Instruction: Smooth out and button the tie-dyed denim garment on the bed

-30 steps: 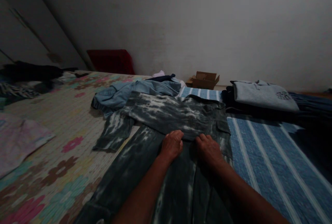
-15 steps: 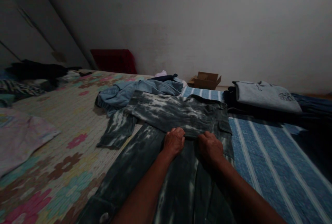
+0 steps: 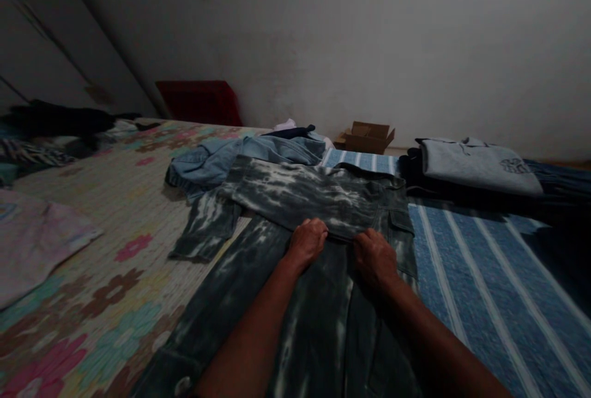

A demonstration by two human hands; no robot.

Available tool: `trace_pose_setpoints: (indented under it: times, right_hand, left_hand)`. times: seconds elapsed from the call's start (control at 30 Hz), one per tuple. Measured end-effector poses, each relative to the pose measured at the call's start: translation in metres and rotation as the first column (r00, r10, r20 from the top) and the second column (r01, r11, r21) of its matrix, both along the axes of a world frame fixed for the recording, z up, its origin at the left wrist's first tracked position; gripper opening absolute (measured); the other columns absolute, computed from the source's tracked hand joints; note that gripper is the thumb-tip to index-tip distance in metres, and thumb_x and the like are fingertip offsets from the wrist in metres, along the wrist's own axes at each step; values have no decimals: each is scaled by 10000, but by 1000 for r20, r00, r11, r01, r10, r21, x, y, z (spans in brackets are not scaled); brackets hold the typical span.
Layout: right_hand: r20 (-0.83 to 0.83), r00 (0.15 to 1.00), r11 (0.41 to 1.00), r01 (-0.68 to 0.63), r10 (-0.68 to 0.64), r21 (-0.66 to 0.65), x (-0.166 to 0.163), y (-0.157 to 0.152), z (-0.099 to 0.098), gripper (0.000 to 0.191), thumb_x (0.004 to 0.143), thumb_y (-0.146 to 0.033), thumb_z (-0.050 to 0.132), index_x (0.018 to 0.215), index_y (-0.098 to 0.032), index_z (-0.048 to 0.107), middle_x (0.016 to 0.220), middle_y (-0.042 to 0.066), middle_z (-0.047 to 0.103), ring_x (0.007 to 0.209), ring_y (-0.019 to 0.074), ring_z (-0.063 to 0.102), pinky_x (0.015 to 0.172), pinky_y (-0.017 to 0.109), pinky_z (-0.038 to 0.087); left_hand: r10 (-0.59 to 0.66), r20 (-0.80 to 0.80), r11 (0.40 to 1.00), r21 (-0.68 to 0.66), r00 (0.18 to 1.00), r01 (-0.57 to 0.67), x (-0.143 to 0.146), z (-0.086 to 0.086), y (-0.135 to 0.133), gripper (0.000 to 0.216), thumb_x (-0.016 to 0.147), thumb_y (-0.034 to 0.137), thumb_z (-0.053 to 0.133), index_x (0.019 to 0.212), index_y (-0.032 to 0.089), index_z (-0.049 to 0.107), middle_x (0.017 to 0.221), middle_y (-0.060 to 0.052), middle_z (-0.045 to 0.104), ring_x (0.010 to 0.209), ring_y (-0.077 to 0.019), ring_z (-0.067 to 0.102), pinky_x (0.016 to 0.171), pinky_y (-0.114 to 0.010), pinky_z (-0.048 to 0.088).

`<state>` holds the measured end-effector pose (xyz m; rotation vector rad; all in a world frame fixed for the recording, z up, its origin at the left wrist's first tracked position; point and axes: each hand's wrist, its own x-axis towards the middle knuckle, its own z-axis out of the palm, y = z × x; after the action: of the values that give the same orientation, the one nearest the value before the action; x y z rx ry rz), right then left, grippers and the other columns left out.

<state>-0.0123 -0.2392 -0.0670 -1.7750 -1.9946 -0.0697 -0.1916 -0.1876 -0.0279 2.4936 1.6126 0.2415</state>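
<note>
A dark grey-green jacket (image 3: 318, 312) with white tie-dye streaks lies spread out in front of me, with one part folded across its upper half. My left hand (image 3: 308, 241) has its fingers closed on the lower edge of that folded part, near the middle. Close by on the right, my right hand (image 3: 375, 254) grips the same edge, its fingers curled. A flap pocket (image 3: 401, 221) shows at the jacket's right side. At the lower left a buttoned cuff is visible beside my left forearm. Both fingertips are partly hidden in the cloth.
Light blue denim (image 3: 249, 155) lies crumpled behind the jacket. A folded grey hoodie (image 3: 480, 167) rests on dark clothes at right. An open cardboard box (image 3: 368, 138) and a red object (image 3: 198, 103) stand by the wall. A pink garment (image 3: 37, 241) lies left on the flowered cover (image 3: 133, 247).
The view has shifted slightly, so things sit a little higher in it. Both hands keep their hold on the folded edge, and the jacket lies much as before.
</note>
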Motion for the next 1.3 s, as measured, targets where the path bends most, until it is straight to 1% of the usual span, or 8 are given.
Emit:
trace_pose_setpoints:
  times: [0.1,0.27,0.6,0.67,0.8,0.97,1.17,1.3]
  right_hand:
    - [14,1000,1000,-18,18,-13,0,-2,2,167,894,-224,487,849,-191,645,851,53,591,832,177,519,703,273,336]
    - [36,999,998,-14,16,-58,0,-3,5,241,907,-192,454,742,-201,631,811,44,574,810,161,508,671,263,317]
    - [35,999,1000,-7,8,-25,0,-3,1,234,900,-171,467,737,-195,634,810,40,577,808,164,502,676,267,315]
    - [40,999,1000,-13,14,-21,0,-3,1,224,896,-170,478,737,-190,634,813,43,578,816,167,504,681,268,316]
    - [66,997,999,-45,46,-12,2,-5,0,200,894,-169,495,761,-193,643,828,42,589,831,178,502,685,272,313]
    - [162,983,996,-86,86,-7,1,-9,1,158,853,-115,537,757,-183,642,842,55,600,817,196,495,689,291,311]
    - [171,981,995,-96,96,-6,-3,-10,2,153,825,-68,563,751,-176,641,835,60,605,808,206,499,679,295,319]
    - [142,988,998,-61,55,33,-6,-9,-1,169,810,-39,562,743,-178,631,813,57,599,796,206,495,687,295,325]
  left_hand:
    - [-8,4,1000,-3,1000,8,0,0,1,200,922,211,468,965,212,664,1041,-27,647,952,-186,561,866,-298,444]
    - [-9,16,1000,-20,1000,10,-1,0,4,221,930,220,450,948,211,670,1033,-22,653,940,-181,569,867,-288,435]
    - [-48,120,998,-34,992,53,-7,-7,11,269,935,204,402,897,181,667,992,-38,659,934,-167,594,893,-283,425]
    - [-38,147,998,-37,988,43,-7,-7,11,230,918,208,435,879,183,661,990,-35,656,942,-167,592,874,-276,431]
    - [-6,198,999,-41,980,14,-9,-8,9,67,821,167,567,797,182,628,957,-33,645,920,-184,576,827,-288,434]
    - [-24,260,1000,-1,965,25,-11,-14,6,67,787,134,592,761,193,577,919,-23,619,898,-186,546,830,-302,422]
    - [8,234,999,44,972,-19,-10,-16,2,86,773,121,590,791,193,547,928,-29,587,912,-195,520,848,-309,413]
    - [37,193,998,41,980,-46,-8,-13,-1,93,775,122,586,813,194,541,935,-29,583,912,-197,523,841,-304,418]
